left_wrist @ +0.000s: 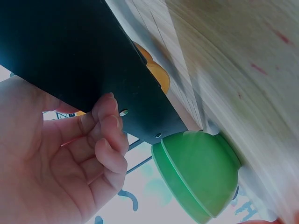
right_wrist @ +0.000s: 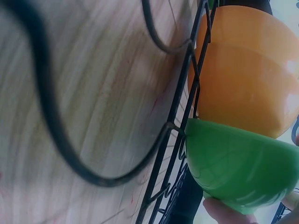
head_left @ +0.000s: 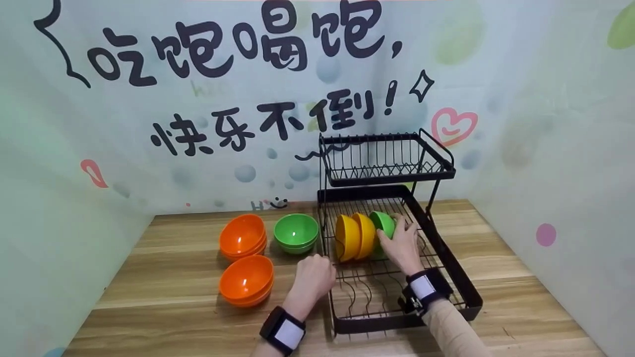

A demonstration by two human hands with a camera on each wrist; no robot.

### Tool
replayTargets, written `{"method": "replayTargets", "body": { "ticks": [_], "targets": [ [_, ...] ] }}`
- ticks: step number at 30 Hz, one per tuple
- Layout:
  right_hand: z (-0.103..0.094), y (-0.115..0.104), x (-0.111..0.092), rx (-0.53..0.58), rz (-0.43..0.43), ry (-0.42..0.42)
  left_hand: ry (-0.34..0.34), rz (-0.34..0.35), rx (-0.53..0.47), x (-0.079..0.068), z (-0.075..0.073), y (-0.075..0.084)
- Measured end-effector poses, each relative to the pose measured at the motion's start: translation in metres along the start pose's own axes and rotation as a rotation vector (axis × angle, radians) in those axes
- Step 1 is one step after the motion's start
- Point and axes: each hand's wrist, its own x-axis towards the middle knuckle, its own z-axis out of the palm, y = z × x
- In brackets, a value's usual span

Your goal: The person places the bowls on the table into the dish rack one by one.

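Note:
My right hand grips a green bowl standing on its side in the lower tier of a black dish rack. In the right wrist view this bowl leans close to the orange-yellow ones, with fingertips at its base. Two yellow bowls stand on edge just left of it. My left hand holds the rack's left edge. The left wrist view shows its curled fingers against the black side wall, the thumb partly hidden behind it.
Left of the rack, two nested green bowls sit on the wooden table. Two stacks of orange bowls are farther left, one in front of the other. The rack's upper tier rises at the back, before a printed wall cloth.

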Motion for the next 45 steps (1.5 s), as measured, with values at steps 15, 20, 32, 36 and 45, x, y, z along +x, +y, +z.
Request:
{"method": "replayTargets", "body": {
  "ticks": [15,20,32,36,45],
  "targets": [
    [-0.0006,0.0063,0.0005,0.017,0.001,-0.143,0.052,0.011,0.015,-0.0022,0.0070,0.0033],
    [-0.0017,0.0056,0.0017,0.003,-0.001,-0.179,0.046,0.007,0.011,-0.0017,0.0063,0.0033],
    [-0.0019,0.0041,0.0015,0.000,-0.021,-0.163,0.052,0.001,0.030,-0.0007,0.0060,0.0036],
    [-0.0023,0.0034,0.0010,0.007,-0.023,-0.154,0.039,-0.004,0.028,-0.0006,0.0055,0.0037],
    [-0.0030,0.0028,0.0014,0.014,-0.047,-0.121,0.012,-0.011,0.007,0.0006,0.0029,0.0030]
  ]
}}
